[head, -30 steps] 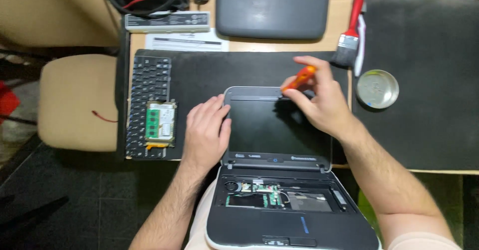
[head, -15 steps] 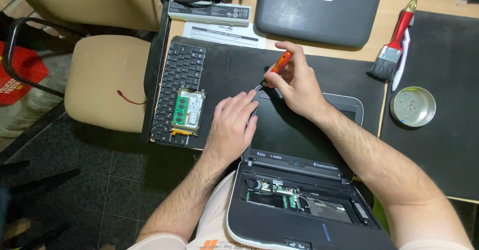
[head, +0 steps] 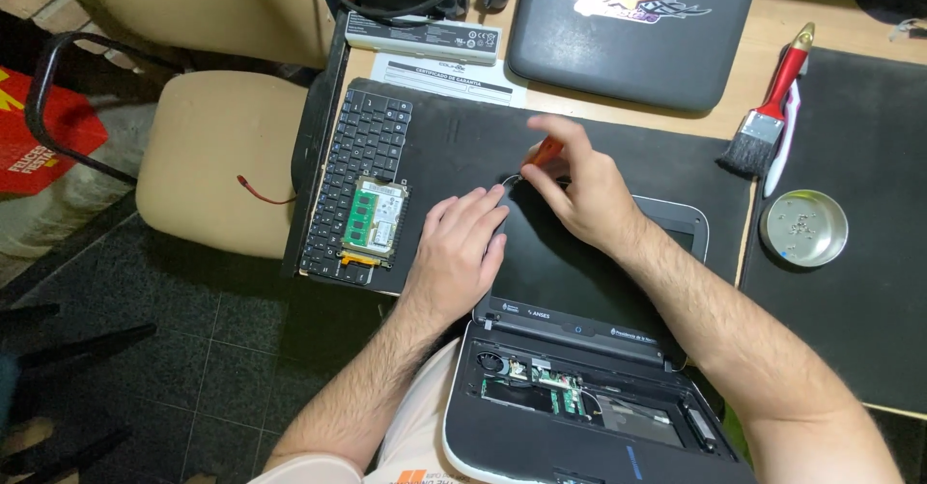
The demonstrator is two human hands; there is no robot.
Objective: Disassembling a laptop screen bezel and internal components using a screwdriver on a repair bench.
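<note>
Presently the right hand [head: 579, 189] is closed in a pinch around a small orange-handled screwdriver [head: 543, 152], its tip set at the upper left corner of the dark screen bezel of an opened grey netbook [head: 579, 281]; the stage in hand appears to be working a fastener or seam at that corner. The left hand [head: 459, 247] lies flat and open, fingers together, pressing on the left edge of the screen and holding nothing. A further move would seem to call for a steady tip and continued bracing, since the panel lies tilted back with its exposed base, circuit boards showing, toward the person's lap. Left of the hands, on a black mat [head: 463, 136] over the wooden bench [head: 763, 40], a removed black keyboard [head: 352, 170] carries a green circuit module on a metal drive [head: 375, 216]. To the right lie a red-handled paintbrush [head: 768, 112] and a round metal tin of small screws [head: 803, 227]; a second closed grey laptop [head: 628, 30] sits beyond.
</note>
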